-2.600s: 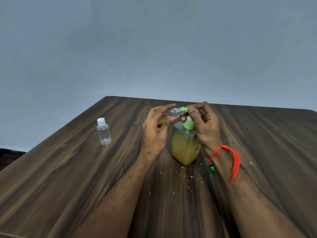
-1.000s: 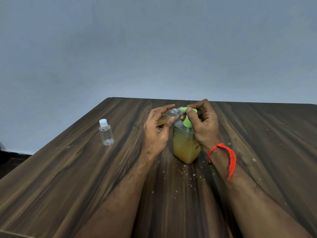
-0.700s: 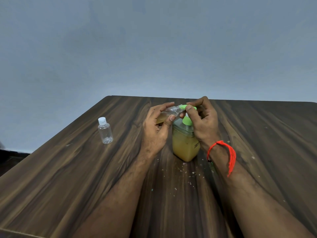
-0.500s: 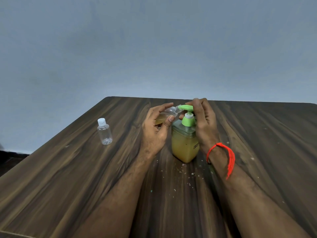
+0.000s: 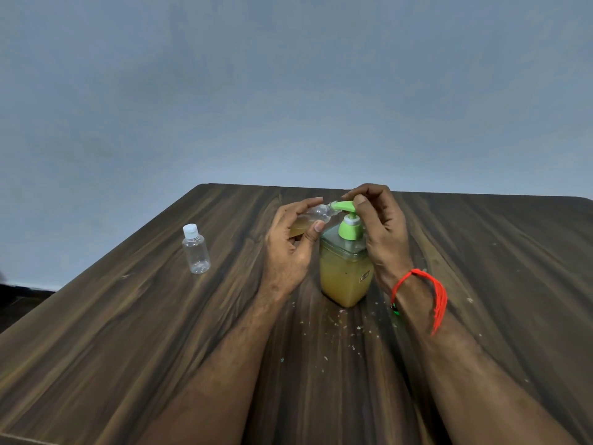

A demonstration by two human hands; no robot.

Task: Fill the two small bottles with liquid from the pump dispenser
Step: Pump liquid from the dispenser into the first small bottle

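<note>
We see a grey-blue wall (image 5: pixel 288 91) filling the upper half of the frame, and below it a dark wood-grain table (image 5: pixel 128 348) spreading across the whole lower half. Two bare forearms reach in from the bottom edge toward the centre. The right hand (image 5: pixel 382 229), just right of centre, is curled over the green pump head (image 5: pixel 346 206), with the thumb and forefinger pinching it from above; an orange thread bracelet (image 5: pixel 430 293) circles that wrist, its loose ends trailing toward the lower right. The left hand (image 5: pixel 288 245), just left of centre, grips a small clear bottle (image 5: pixel 313 216) between its fingers and thumb, holding it tilted almost on its side with its open mouth pressed against the tip of the green nozzle; yellowish liquid lies in the lower part of this bottle, near the palm. Between the two hands stands the pump dispenser (image 5: pixel 345 277), a square clear container holding cloudy amber liquid, upright on the table, with a small label on its right face that is too small for us to read. Well apart, in the left middle of the frame, a second small bottle (image 5: pixel 195 252) stands upright, clear and capped in white. Pale crumbs (image 5: pixel 340 329) are scattered on the wood just below the dispenser
</note>
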